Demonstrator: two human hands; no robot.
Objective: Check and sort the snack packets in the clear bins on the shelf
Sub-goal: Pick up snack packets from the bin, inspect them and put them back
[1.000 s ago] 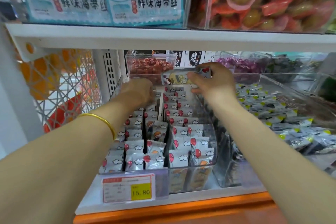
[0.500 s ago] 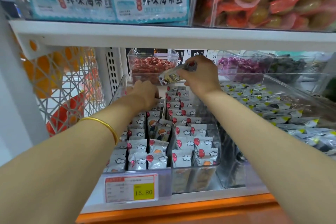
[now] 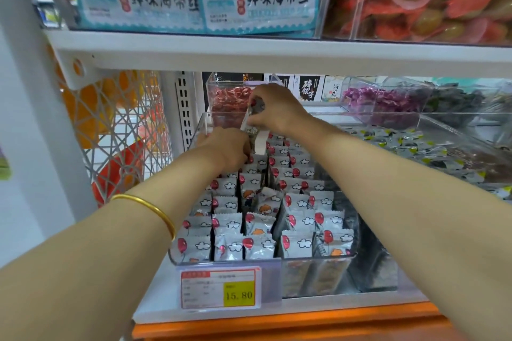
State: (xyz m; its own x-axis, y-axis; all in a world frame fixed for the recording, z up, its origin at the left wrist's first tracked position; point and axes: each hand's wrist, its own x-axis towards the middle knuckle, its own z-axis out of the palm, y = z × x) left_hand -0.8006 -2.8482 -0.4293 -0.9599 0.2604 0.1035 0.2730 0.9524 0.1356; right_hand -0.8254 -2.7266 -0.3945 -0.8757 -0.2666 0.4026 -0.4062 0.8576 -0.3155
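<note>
Right fingers [image 3: 264, 94] are curling round one small packet [image 3: 253, 112], pinching it narrow and tilted, just above the back end of the clear bin [image 3: 313, 271]. The right hand [image 3: 279, 111] is hovering over the bin's far right rows. Left fingers are bending down among the rows of packets [image 3: 249, 219] at the bin's back left; they are hidden behind the knuckles, so I cannot tell whether they are gripping anything. The left hand [image 3: 227, 147] is sitting low, touching the packet tops, with a gold bangle [image 3: 149, 207] showing on that forearm.

The bin is standing at the front edge of the shelf [image 3: 277, 310], behind a price tag [image 3: 221, 289].

Progress, as a judgement: most rows are standing upright and in line, so the sorting is looking well along. A few packets mid-bin are leaning or showing a different face, and the back rows under the hands are probably the ones being worked. The held packet is waiting to be placed. The neighbour bin [image 3: 415, 147] on the right is lying loose and unsorted.

Hard to make out: a white strip [image 3: 260, 142] under the right hand, divider or packet, cannot tell. The held packet's print is blurring. The right-hand bins are getting cut off at the frame edge.
</note>
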